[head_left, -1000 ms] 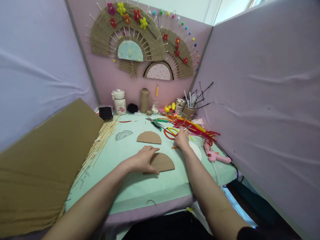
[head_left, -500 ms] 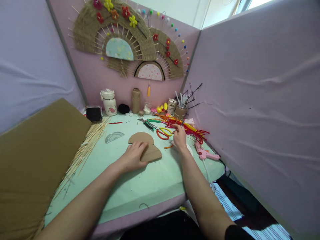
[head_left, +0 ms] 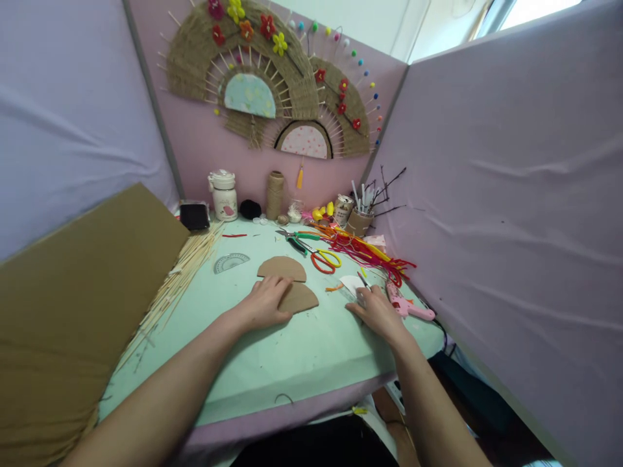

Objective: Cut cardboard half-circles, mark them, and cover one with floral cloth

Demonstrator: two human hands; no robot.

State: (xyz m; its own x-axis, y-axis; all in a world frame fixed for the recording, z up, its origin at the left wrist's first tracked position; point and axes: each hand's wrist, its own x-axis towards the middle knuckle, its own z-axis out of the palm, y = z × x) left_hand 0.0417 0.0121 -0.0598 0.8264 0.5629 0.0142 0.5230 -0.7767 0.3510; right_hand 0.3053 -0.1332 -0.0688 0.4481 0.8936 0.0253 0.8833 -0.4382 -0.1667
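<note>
Two brown cardboard half-circles lie together on the table, the upper half-circle (head_left: 282, 267) and the lower half-circle (head_left: 302, 298). My left hand (head_left: 265, 303) rests on the left part of the lower one, fingers stretched out and thumb at its bottom edge. To the right, my right hand (head_left: 377, 311) has a slim dark pen (head_left: 363, 279) between its fingers. Its fingertips are low over a white paper piece (head_left: 350, 283) and a clear, see-through strip whose kind I cannot make out. A clear protractor (head_left: 231, 262) lies left of the cardboard.
Scissors (head_left: 325, 261), green-handled pliers (head_left: 306, 236) and red and orange craft stems (head_left: 363, 250) lie behind. A pink glue gun (head_left: 409, 307) is at right. Thin sticks (head_left: 182, 275) and a large cardboard sheet (head_left: 87, 292) fill the left. A twine spool (head_left: 275, 194) stands at the back.
My right hand has come down and toward me from near the craft stems, pen still in it, uncovering the white paper. My left hand stays on the cardboard. The view has shifted slightly.
</note>
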